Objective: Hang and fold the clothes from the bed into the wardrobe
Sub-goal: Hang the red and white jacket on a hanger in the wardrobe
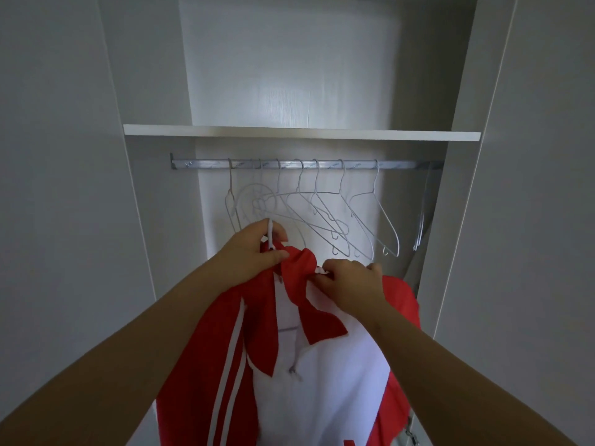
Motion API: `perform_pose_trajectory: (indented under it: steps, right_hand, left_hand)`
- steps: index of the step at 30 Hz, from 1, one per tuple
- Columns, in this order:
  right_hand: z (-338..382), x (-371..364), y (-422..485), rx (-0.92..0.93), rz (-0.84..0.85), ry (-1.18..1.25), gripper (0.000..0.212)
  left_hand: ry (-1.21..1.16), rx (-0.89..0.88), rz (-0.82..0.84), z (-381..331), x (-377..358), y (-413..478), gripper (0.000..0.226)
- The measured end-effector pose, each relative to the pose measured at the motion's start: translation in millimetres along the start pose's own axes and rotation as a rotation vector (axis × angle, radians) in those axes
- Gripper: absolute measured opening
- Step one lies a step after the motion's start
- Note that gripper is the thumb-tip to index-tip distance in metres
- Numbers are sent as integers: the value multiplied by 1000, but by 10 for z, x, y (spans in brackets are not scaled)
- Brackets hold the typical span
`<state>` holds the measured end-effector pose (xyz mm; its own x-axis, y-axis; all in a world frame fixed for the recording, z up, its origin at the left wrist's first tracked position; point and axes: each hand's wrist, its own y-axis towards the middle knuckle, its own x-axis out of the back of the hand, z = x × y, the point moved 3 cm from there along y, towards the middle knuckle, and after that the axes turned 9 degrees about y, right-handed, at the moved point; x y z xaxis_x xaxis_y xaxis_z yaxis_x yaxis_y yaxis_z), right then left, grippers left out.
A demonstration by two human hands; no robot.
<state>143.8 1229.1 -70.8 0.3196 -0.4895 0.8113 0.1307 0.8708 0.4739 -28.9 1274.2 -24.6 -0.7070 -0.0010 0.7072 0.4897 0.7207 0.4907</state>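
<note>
You stand facing an open white wardrobe (531, 156), with its pale panels rising on both sides and a shelf (302, 132) running across above a metal rail (402, 164). A row of bare wire hangers (322, 217) hangs from the rail, some tilted and overlapping towards the left. A few more hang at the far right (421, 220), partly hidden behind the side panel. The light is dim and greyish, and the back wall shows a faint sheen. The red and white jacket (322, 381) is in your hands in front of the opening, below the rail and apart from it. Its lower part is cut off by the bottom of the view. Most of the white hanger (270, 233) inside it is covered by cloth, so only the neck shows, rising above the red collar (302, 275). Both of your forearms reach up and forward from the bottom corners. Your left grip (257, 249) is closed around the hanger's neck, thumb and fingers curled on it just above the collar. Your right grip (351, 281) pinches the collar's edge with bent fingers, knuckles turned towards you. A small white piece shows at its fingertips, and you cannot tell whether it is the hanger or a label. A zip pull (292, 370) dangles on the white front.
</note>
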Motion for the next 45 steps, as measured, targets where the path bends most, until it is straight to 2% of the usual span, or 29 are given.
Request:
perform_pose_trajectory:
  steps: [2,4,6,8,10,12,13,15,17,18,20,22,25,29,30,32,33,35,37,39,40,42,44,45]
  right_hand:
    - [-47,8,-40,19,-74,-60,49]
    - [-137,35,-88,-32,-111,-88,51]
    - [-244,37,-124,-121,-100,-17,50]
    - [-291,6,-157,-180,-86,68,50]
    - [-277,-36,-174,-181,-80,104,50]
    - [-255,-63,-173,-182,-60,151,51]
    - [-256,-63,-169,-186,-48,181,51]
    - [-293,-53,-167,-188,-42,222,51]
    - [-315,-37,-172,-180,-49,233,50]
    - [-314,-31,-181,-164,-48,234,49]
    - [-293,-5,-206,-96,-58,261,44]
    - [-353,73,-216,-56,-71,281,31]
    - [-631,202,-240,-168,-37,211,21]
    - [-809,235,-391,-412,-171,148,32]
    - [-743,225,-399,-401,-244,150,33]
    - [-488,194,-382,-234,-354,295,30]
    - [-319,185,-365,-130,-353,411,30]
    - [-26,157,-321,-11,-269,584,44]
    - [99,86,-232,16,-173,520,49]
    - [98,71,-143,20,-146,393,30]
    - [68,87,-109,-9,-153,422,23]
    - [-71,100,-49,-184,-111,718,18]
    - [-162,69,-48,-477,66,1189,13]
    - [-195,27,-75,-637,181,1336,15]
  left_hand:
    - [33,54,124,56,25,-9,31]
    - [125,107,175,156,92,-25,35]
    - [361,151,85,272,186,-26,23]
    - [534,195,-78,327,231,-20,7]
    - [494,202,-251,302,176,-8,6]
    - [355,162,-376,210,91,-11,8]
    - [301,106,-369,155,44,-8,10]
    - [260,-29,-207,87,-74,2,17]
    - [391,-81,-4,109,-207,-25,23]
    - [504,-86,-3,141,-235,-44,25]
    - [658,-120,-185,161,-201,-80,23]
    - [671,-171,-305,116,-160,-97,20]
    - [636,-123,-343,134,-31,-6,18]
    - [577,-55,-328,193,59,65,17]
    - [564,-52,-314,175,35,76,16]
    - [551,-29,-289,128,-36,98,16]
    - [554,-21,-277,96,-78,102,15]
    - [570,-25,-258,31,-161,96,15]
    - [577,-38,-247,-18,-220,70,15]
    - [585,-44,-240,-26,-241,27,16]
    - [591,-42,-234,-5,-234,-4,17]
    - [602,-37,-218,64,-200,-71,18]
    - [595,-47,-201,135,-157,-134,19]
    - [580,-60,-191,154,-136,-155,19]
